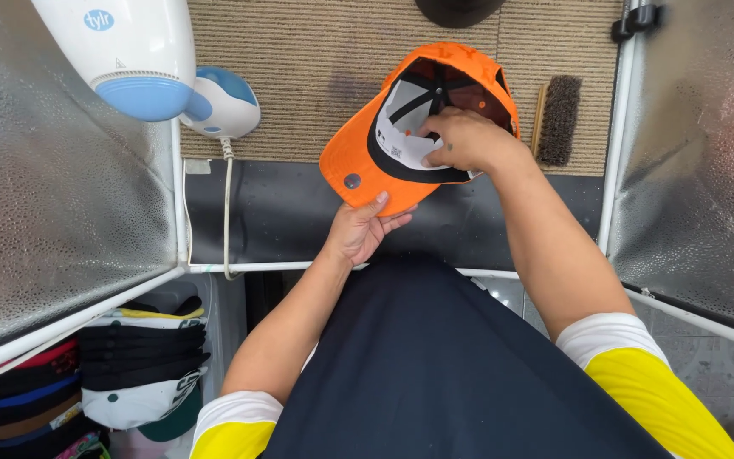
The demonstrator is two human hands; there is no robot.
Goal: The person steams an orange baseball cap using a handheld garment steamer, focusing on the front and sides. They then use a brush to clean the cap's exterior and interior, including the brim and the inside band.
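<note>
Both hands hold an orange cap [367,161], upside down, above a dark ledge [273,212]. Left hand [360,229] pinches the brim from below, thumb on the underside, fingers curled beneath. Right hand [467,140] reaches into the crown, fingers closed on the white inner lining [405,127].

Head view, surroundings: ribbed tan mat [316,68] behind the cap; stiff brush [559,119] lying on it just right of the cap. White-and-blue steamer head [133,51] at upper left, a smaller blue-and-white unit [224,104] beside it, cord [228,212] hanging down. Silver foil panels [53,195] on both sides. Stack of caps [138,365] at lower left.
</note>
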